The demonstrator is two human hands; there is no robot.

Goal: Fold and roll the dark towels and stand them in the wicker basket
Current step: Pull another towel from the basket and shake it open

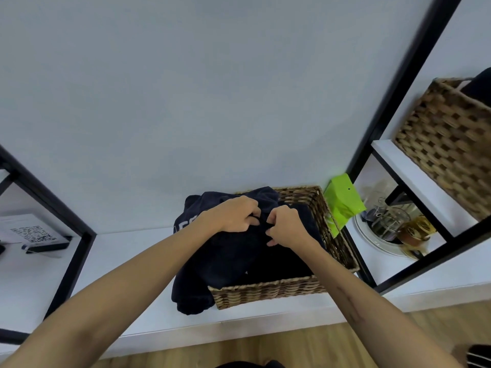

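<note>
Two hands (pixel 261 221) gripping towel (pixel 225 261), one basket (pixel 268 290)

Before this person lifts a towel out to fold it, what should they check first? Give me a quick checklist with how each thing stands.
1. Left hand grips the dark towel: ok, fingers curl into the cloth.
2. Right hand grips it too: ok, pinching the same bunch.
3. Towel free of the wicker basket: not ok, one part hangs over the left rim.
4. Towel folded or rolled: not ok, crumpled.
5. Bare shelf left of the basket for folding: ok.
6. How many towels lie in the pile: cannot tell.
</note>
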